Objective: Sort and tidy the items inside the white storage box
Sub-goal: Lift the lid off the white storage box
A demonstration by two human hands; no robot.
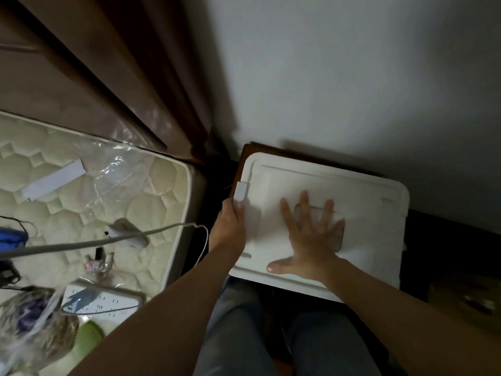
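R hand (311,240) lies flat, palm down, fingers spread, on the closed lid of the white rectangular plastic storage box (379,213), over a clear recessed handle at lid centre; L hand (230,226) is curled round the box's left edge, thumb up against the white side latch (240,190). Box sits on a dark wooden stand (245,156) against the white wall, just beside the cream quilted mattress (151,185), directly in front of the person's knees. Mattress carries a white power strip w/ cable (103,298), crumpled clear plastic bag (119,169), white paper strip (54,180), misc. small items, blurred.
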